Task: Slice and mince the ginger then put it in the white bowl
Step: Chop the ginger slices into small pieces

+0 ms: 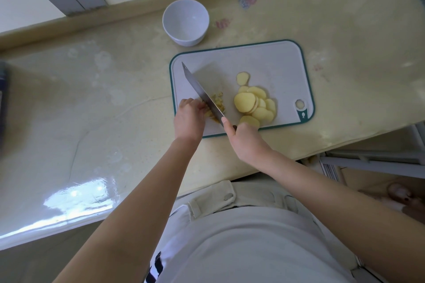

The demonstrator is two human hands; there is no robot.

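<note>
I'm in the mincing step: my right hand (246, 139) is wrapped round the handle of the kitchen knife (200, 91), forefinger up by the blade, which lies slantwise over the little heap of chopped ginger (217, 99) at the near left of the cutting board (271, 62). My left hand (189, 117) has its fingers curled, pinching the ginger against the blade's left side. A fan of pale yellow round slices (245, 101) lies just right of the heap, uncut. The white bowl (184, 18) stands empty on the counter (103, 103), just beyond the board's far left corner. Next, I judge, comes short, close chopping with my fingertips tucked back. I can read no writing; the board's teal corner mark and the counter's faded prints are illegible.
</note>
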